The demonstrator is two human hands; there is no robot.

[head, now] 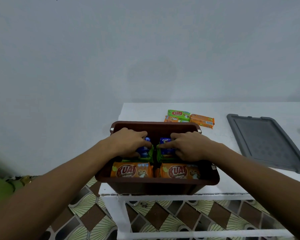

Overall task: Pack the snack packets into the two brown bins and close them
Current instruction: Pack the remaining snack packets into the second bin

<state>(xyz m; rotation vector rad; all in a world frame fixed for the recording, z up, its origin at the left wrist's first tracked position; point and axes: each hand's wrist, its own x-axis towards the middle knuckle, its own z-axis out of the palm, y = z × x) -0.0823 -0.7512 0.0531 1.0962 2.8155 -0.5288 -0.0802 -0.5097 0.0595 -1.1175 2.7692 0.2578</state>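
While both arms reach into the brown bin [156, 185] at the front of the white bench [142, 113], each hand covers a blue packet. Left hand [128, 142]: fingers curled over left blue packet [145, 151], thumb beneath, gripping it. Right hand [189, 146]: fingers curled round right blue packet [165, 142], index stretched along its near edge. Both blue packets sit on green packets [150, 155] in the bin's far half. Orange packets [132, 169] line the near wall. Loose packets [189, 117] lie behind the bin. Grey lid [263, 141] lies flat at right, apart.
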